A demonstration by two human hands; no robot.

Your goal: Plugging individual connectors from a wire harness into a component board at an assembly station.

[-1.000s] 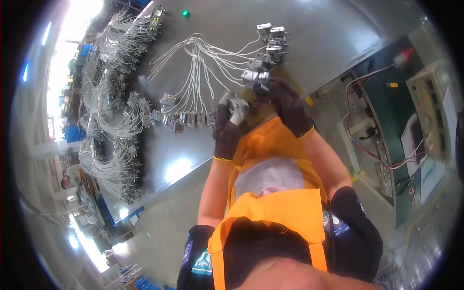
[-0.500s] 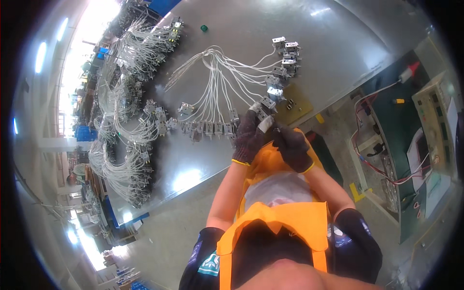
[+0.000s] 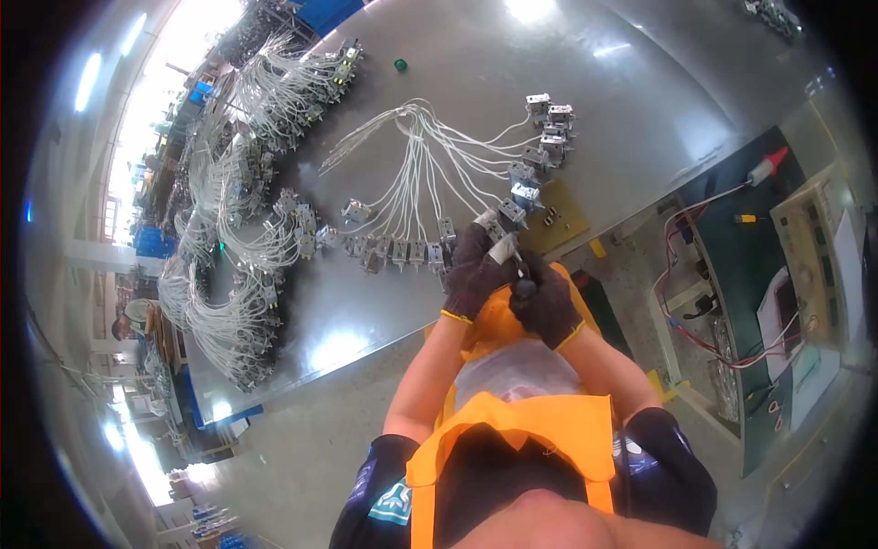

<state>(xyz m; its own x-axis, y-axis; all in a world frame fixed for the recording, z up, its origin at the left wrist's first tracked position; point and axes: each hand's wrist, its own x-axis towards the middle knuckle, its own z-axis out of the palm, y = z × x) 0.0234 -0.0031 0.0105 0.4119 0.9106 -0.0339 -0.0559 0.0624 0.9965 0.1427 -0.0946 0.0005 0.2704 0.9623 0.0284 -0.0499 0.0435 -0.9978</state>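
Note:
My left hand, in a dark knit glove with white-wrapped fingertips, is closed on a small metal box-shaped part at the table's near edge. My right hand, gloved alike, grips a screwdriver by its dark rounded handle. Its thin shaft points up toward the part in my left hand; whether the tip touches is too small to tell. From that part's row, a bundle of white wires fans out over the table, with more metal parts at the wire ends.
Heaps of similar wired parts cover the left of the grey metal table. Next to my hands lies a brownish plate with small pieces on it. A green cap sits farther back. To the right stands a green bench with cables.
My right hand has moved slightly left and turned, so the screwdriver's handle and shaft now show. My left hand still holds the metal part. The whole view has shifted a little.

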